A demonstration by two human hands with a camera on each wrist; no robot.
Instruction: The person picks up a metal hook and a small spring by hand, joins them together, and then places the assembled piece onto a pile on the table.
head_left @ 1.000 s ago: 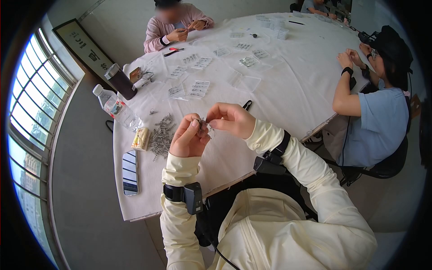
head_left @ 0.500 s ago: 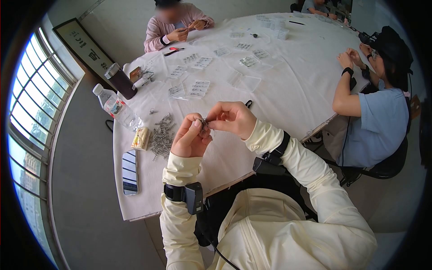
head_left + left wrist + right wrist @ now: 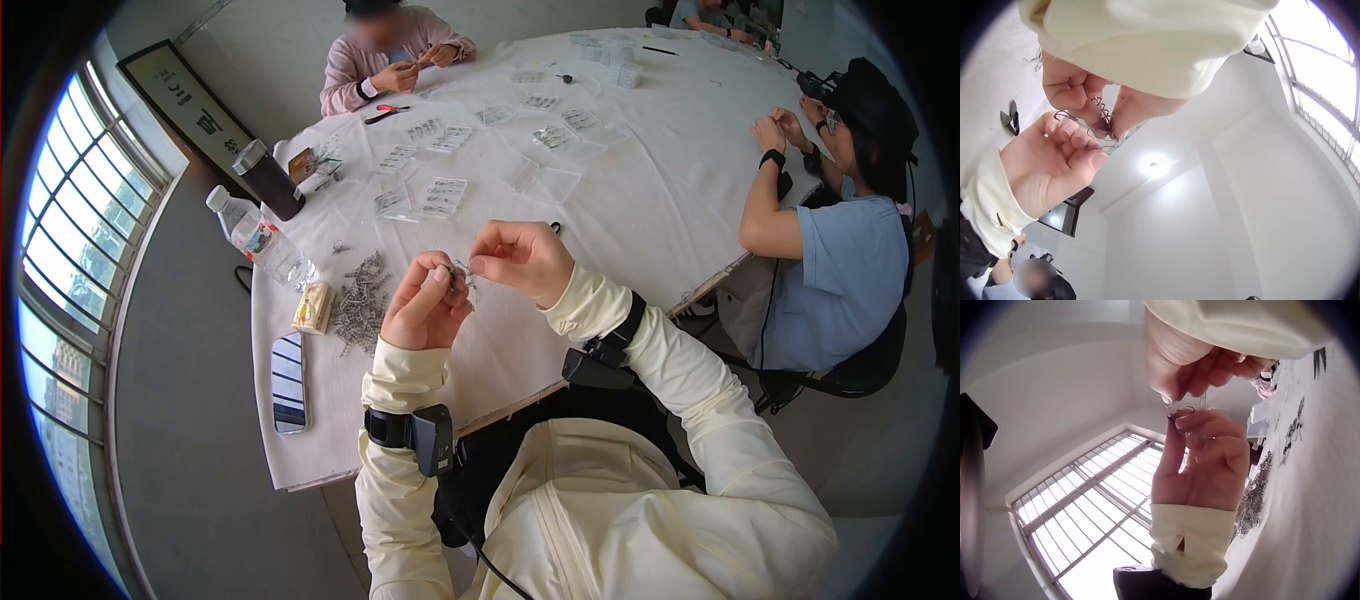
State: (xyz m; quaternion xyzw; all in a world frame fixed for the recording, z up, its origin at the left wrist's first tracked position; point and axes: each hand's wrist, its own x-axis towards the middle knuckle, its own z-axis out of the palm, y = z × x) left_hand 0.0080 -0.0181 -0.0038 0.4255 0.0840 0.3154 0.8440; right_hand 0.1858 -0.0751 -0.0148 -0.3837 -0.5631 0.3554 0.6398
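Observation:
Both hands meet above the near side of the table. My left hand pinches a thin coiled wire spring between thumb and fingers. Curved fishing hooks poke out beside it among the fingertips. From the right, my right hand comes in with thumb and forefinger pinching the wire of a hook; a small gap parts the two hands' fingertips in the head view. In the right wrist view a hook bend shows between the hands. How the wire parts join is hidden by the fingers.
Left of my hands lies a pile of wire springs, with a small packet, a phone, a water bottle and a dark flask. Clear boxes lie beyond. Pliers rest nearby. Other people sit around the table.
My right fingertips came in against the left ones half a second ago and have now drawn slightly back to the right, with wire showing between. The left hand has barely moved.

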